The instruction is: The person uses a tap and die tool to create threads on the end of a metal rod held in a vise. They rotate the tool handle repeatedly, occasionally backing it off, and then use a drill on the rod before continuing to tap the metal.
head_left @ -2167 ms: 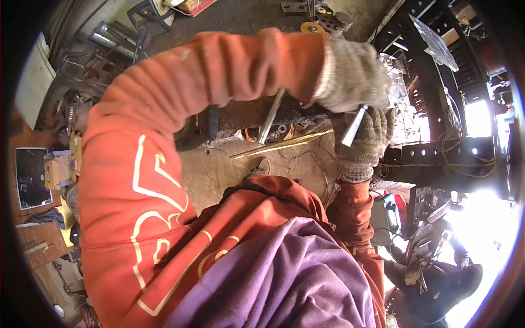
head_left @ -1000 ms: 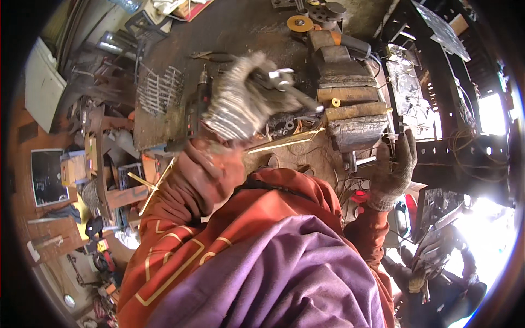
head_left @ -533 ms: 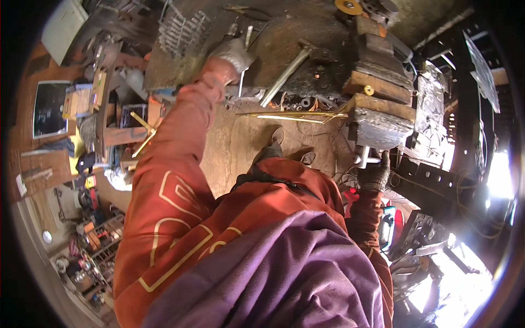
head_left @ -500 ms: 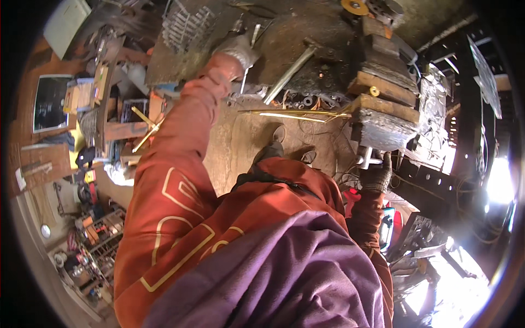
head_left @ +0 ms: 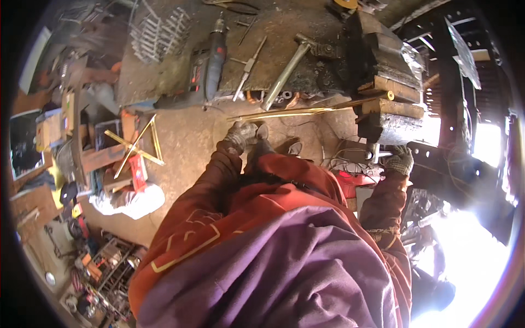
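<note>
My right hand [head_left: 399, 160], gloved, is closed around the metal handle [head_left: 375, 153] at the near end of a heavy vise [head_left: 389, 129] with wooden blocks. Long brass-coloured strips [head_left: 295, 113] stretch left from the vise, beyond the bench's near edge. Close below their left end is my gloved left hand [head_left: 239, 136], apart from them. Its fingers look partly bent but blurred, and no object shows in it. On the bench lie a tap wrench [head_left: 250, 68], a hammer [head_left: 289, 71] and a power drill [head_left: 214, 60].
Rows of metal pieces [head_left: 159, 35] and pliers [head_left: 232, 6] lie on the dark workbench [head_left: 180, 76]. Crossed brass-coloured strips [head_left: 131, 145] stand at left. Cables and a red item [head_left: 353, 183] are below the vise. Glare washes out the lower right.
My left hand has come off the bench, back toward my body, uncovering the drill and tap wrench. My right hand stays at the vise handle. The view has shifted.
</note>
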A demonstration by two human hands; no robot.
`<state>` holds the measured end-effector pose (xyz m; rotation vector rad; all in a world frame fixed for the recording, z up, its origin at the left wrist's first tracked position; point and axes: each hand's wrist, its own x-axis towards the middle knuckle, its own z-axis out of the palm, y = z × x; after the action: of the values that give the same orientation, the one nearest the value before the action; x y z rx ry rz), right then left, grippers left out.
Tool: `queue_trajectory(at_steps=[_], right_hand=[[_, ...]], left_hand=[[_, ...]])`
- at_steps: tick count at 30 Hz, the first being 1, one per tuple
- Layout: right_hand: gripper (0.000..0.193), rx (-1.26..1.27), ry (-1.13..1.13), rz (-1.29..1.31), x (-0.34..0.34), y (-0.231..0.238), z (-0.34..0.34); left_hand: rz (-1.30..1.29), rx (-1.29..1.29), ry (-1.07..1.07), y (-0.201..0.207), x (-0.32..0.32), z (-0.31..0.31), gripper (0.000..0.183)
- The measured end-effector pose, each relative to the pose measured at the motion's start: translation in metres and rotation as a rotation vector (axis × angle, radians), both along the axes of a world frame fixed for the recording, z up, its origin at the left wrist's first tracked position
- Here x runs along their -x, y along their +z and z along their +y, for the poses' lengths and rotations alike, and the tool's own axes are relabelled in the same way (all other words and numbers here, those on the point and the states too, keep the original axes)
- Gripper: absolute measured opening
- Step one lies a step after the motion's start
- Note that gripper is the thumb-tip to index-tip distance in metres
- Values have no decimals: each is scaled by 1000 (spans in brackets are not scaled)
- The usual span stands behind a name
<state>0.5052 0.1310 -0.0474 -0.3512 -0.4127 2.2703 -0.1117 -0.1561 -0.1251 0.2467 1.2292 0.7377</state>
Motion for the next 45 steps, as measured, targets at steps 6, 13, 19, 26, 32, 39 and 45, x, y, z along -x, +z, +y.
queue_trajectory(at_steps=[6,13,19,26,32,39,45], right_hand=[[28,-317,-604,-515,238,275,-74],[65,-1304,197,-1221,359,301,-165],[41,-1076,451,-1509,371,147,-159],[45,-219,-141,-861,381,87,-113],[50,-778,118,-997,375,21,-101],[32,-222,205,-831,394,-9,-130],[37,459,96,-783,365,-131,-121]], left_hand=[[146,-360,278,-67,8,-6,19],[-451,14,1203,-35,50,2,28],[-229,-20,1252,49,44,25,23],[-211,-133,1334,-2,59,-22,23],[45,-123,1424,-23,108,-113,32],[497,-29,1256,98,85,-175,30],[622,-426,337,191,63,-167,22]])
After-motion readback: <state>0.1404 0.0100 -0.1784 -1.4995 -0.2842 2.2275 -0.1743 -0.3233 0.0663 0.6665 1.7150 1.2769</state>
